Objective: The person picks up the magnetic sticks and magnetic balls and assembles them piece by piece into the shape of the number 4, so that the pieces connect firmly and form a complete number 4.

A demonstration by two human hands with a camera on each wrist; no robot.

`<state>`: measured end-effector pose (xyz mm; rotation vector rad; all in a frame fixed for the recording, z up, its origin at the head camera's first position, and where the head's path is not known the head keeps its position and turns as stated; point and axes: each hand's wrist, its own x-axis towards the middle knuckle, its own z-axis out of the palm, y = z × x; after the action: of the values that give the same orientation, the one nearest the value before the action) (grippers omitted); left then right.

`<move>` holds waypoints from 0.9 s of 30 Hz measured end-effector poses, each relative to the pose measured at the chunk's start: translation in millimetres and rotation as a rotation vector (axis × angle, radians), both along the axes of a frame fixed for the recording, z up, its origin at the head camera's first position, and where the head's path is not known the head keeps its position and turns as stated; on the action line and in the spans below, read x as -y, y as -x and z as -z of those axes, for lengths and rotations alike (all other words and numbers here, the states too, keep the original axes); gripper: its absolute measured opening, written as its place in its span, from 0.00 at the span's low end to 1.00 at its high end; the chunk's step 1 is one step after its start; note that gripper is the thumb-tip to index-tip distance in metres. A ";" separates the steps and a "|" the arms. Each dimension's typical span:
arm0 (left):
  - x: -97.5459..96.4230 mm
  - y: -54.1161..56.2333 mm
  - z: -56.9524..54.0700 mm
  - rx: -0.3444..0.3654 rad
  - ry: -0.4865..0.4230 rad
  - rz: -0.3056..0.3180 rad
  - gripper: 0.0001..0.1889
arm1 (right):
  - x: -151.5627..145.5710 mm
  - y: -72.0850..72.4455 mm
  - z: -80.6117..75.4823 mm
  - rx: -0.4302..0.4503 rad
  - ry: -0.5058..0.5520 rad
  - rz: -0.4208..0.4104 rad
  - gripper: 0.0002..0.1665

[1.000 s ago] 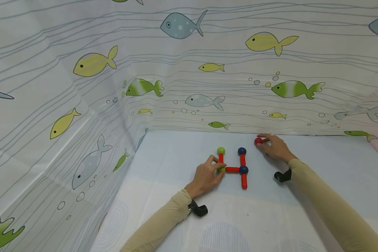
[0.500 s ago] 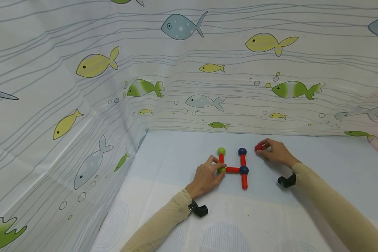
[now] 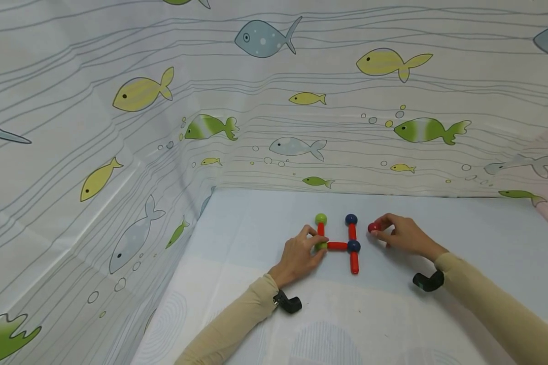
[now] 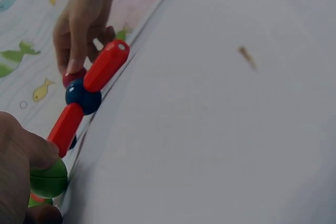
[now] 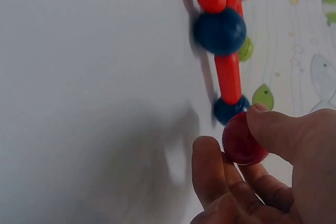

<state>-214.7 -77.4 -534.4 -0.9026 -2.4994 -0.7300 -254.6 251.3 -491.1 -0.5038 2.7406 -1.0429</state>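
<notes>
My left hand [image 3: 299, 257] pinches a green ball [image 4: 50, 179] at the left corner of a ball-and-stick construction lying on the table. From that ball one red stick [image 3: 321, 229] runs up to another green ball [image 3: 320, 218]. A second red stick [image 3: 337, 246] leads right to a dark blue ball [image 3: 353, 246]. That blue ball joins a stick up to another blue ball [image 3: 351, 219] and a stick [image 3: 354, 263] pointing toward me, its near end bare. Just right of the construction, my right hand [image 3: 406, 234] holds a dark red ball [image 5: 242, 139] between thumb and fingers.
A white cloth-covered table [image 3: 347, 314] lies under both arms. Fish-printed curtains [image 3: 265, 91] rise along its back edge and on the left. Black wrist cameras [image 3: 428, 280] are strapped to both forearms.
My right hand has come toward me with the red ball, from near the table's back edge to beside the blue balls. The left hand and the construction stay in place.
</notes>
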 end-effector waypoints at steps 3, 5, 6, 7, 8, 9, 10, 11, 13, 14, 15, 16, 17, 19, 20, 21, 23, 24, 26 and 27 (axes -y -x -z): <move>0.1 0.8 0.3 0.003 0.007 -0.002 0.13 | 2.8 -12.3 -1.4 0.007 0.015 -0.017 0.24; 0.0 1.1 0.8 0.002 0.009 -0.002 0.13 | 5.0 -20.5 -1.4 0.017 0.023 -0.020 0.24; 0.1 1.1 1.1 0.001 0.009 -0.002 0.13 | 6.0 -24.2 -1.3 0.020 0.024 -0.022 0.24; 0.1 1.0 1.2 0.003 0.007 -0.002 0.13 | 7.0 -27.9 -1.3 0.023 0.027 -0.025 0.24; 0.0 1.0 1.3 0.004 0.005 -0.001 0.13 | 7.9 -31.5 -0.9 0.026 0.030 -0.029 0.24; 0.0 0.8 1.5 0.005 0.004 -0.001 0.13 | 8.7 -35.1 -0.5 0.027 0.033 -0.031 0.24; 0.0 0.8 1.6 0.004 0.003 0.000 0.13 | 9.7 -38.9 0.1 0.029 0.039 -0.033 0.24; 0.0 0.7 1.7 0.007 0.003 0.000 0.13 | 10.4 -42.3 0.8 0.030 0.044 -0.038 0.24; 0.0 0.6 1.5 0.011 0.004 -0.001 0.13 | 12.2 -49.2 3.1 0.027 0.054 -0.048 0.23; -0.1 0.6 1.2 0.011 0.005 -0.001 0.13 | 13.3 -52.5 4.4 0.024 0.057 -0.052 0.23; -0.1 0.6 1.0 0.011 0.005 -0.002 0.13 | 14.6 -56.0 5.8 0.019 0.061 -0.057 0.23; -0.1 0.5 0.8 0.012 0.005 -0.003 0.13 | 16.0 -59.2 7.1 0.014 0.065 -0.061 0.22; -0.2 0.5 0.6 0.012 0.003 -0.003 0.13 | 17.3 -62.3 8.3 0.009 0.067 -0.066 0.22; -0.2 0.5 0.1 0.012 0.001 -0.003 0.13 | 20.3 -67.8 10.6 -0.003 0.069 -0.075 0.22; -0.2 0.4 0.0 0.012 -0.001 -0.003 0.13 | 21.8 -70.4 11.4 -0.008 0.070 -0.079 0.23; -0.3 0.4 0.0 0.012 -0.002 -0.003 0.13 | 23.2 -72.7 12.1 -0.013 0.074 -0.084 0.22; -0.3 0.6 0.5 0.016 -0.002 -0.004 0.13 | 25.5 -76.7 13.3 -0.017 0.078 -0.094 0.23; -0.3 0.7 0.9 0.017 -0.002 -0.004 0.13 | 26.6 -78.4 13.8 -0.020 0.081 -0.098 0.23; -0.4 1.0 1.9 0.019 0.000 -0.007 0.13 | 28.3 -81.5 14.8 -0.020 0.086 -0.105 0.23; -0.5 1.1 2.3 0.021 0.000 -0.008 0.13 | 29.2 -82.8 15.4 -0.019 0.088 -0.109 0.23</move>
<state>-215.8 -77.0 -536.7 -0.8892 -2.5196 -0.7406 -171.7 222.1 -506.4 -0.6718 2.6589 -1.1411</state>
